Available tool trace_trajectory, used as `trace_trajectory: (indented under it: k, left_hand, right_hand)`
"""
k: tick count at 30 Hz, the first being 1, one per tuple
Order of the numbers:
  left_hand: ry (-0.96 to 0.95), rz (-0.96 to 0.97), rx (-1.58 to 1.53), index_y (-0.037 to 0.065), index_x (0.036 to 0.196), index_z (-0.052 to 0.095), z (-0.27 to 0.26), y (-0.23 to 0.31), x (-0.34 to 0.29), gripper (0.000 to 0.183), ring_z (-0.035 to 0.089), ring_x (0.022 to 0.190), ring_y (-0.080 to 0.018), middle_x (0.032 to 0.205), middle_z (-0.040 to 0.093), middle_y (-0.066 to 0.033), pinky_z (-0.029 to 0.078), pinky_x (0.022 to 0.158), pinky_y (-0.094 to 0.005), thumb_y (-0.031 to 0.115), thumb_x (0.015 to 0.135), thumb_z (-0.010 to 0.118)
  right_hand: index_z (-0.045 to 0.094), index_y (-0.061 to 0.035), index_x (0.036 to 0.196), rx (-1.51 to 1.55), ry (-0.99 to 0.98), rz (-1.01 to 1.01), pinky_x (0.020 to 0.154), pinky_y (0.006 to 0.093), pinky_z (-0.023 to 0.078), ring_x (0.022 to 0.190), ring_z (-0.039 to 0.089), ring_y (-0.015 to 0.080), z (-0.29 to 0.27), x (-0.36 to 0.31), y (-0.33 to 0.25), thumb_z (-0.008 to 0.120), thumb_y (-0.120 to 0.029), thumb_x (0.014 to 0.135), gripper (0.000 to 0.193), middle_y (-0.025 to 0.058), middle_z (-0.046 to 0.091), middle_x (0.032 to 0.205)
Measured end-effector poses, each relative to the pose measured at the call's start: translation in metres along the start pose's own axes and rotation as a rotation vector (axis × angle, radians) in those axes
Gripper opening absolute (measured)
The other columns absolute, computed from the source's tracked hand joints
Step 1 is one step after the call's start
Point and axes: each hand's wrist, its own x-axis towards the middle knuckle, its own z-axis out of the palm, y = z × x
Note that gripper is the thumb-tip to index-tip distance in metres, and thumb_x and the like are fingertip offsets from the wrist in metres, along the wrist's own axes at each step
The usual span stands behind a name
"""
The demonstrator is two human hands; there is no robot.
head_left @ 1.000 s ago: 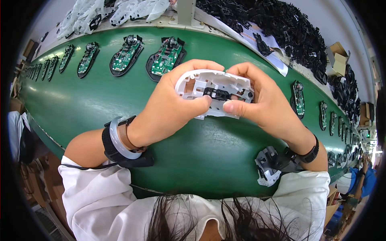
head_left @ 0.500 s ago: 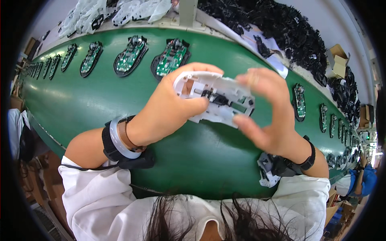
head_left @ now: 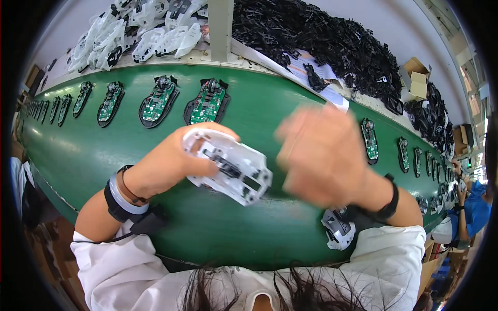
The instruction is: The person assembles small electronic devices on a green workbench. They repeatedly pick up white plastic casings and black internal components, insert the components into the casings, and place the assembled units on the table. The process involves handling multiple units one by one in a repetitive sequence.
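The left hand (head_left: 168, 158) grasped a white shell (head_left: 240, 159), black part (head_left: 230, 169) beside its thumb (head_left: 203, 167); whether the blurred right hand (head_left: 321, 155) clenched, I could not tell.

The left grip (head_left: 168, 160) holds a white shell (head_left: 243, 179) over the green table (head_left: 244, 233), the blurred right grip (head_left: 321, 158) near it.

Below the left fingers (head_left: 201, 167) and right fingers (head_left: 294, 147) runs a green bench (head_left: 270, 228). Black-cased circuit boards (head_left: 207, 108) lie beyond and leftward of the left ones, similar units (head_left: 370, 141) rightward of the right ones, a grey-and-white shell (head_left: 338, 231) on their near side.
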Motion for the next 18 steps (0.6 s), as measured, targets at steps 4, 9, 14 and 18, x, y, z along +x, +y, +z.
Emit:
trace_trajectory:
  k: [4,9,14,18]
  left_hand:
    - [-0.079,-0.136,-0.376,0.001,0.128,0.046,-0.006,-0.008,-0.009,0.056,0.064,0.095,-0.0206,0.112,0.062,-0.0112,0.055,0.073,-0.0331,0.02,0.08,0.066]
    - [-0.332,0.012,-0.497,0.005,0.14,0.031,0.0,-0.027,-0.005,0.083,0.057,0.111,-0.0252,0.141,0.039,-0.0139,0.055,0.08,-0.0357,0.043,0.078,0.071]
    - [-0.263,-0.004,-0.583,0.006,0.139,0.035,0.006,-0.037,0.005,0.07,0.056,0.106,-0.0195,0.13,0.05,-0.01,0.05,0.081,-0.0324,0.031,0.083,0.069]
    - [-0.173,0.032,-0.555,0.005,0.136,0.038,0.008,-0.023,0.009,0.069,0.054,0.113,-0.0226,0.134,0.046,-0.0101,0.045,0.094,-0.0392,0.022,0.078,0.073]
  right_hand:
    - [0.065,-0.0011,0.097,-0.234,-0.105,0.622,0.081,0.0421,0.047,0.093,0.058,0.0338,0.036,-0.003,0.128,0.057,-0.027,0.086,0.03,0.0187,0.065,0.092]
    - [0.069,-0.0006,0.089,-0.138,-0.503,0.877,0.082,0.0428,0.051,0.091,0.064,0.0385,0.083,-0.016,0.21,0.071,-0.025,0.072,0.03,0.0247,0.066,0.093]
    - [0.067,0.0048,0.085,-0.202,-0.525,0.802,0.081,0.0418,0.052,0.09,0.063,0.0391,0.108,-0.006,0.214,0.072,-0.025,0.069,0.034,0.0235,0.066,0.092]
    - [0.067,0.0055,0.087,-0.071,-0.485,0.812,0.075,0.0388,0.053,0.081,0.066,0.0371,0.084,0.004,0.211,0.074,-0.027,0.067,0.039,0.0239,0.066,0.085]
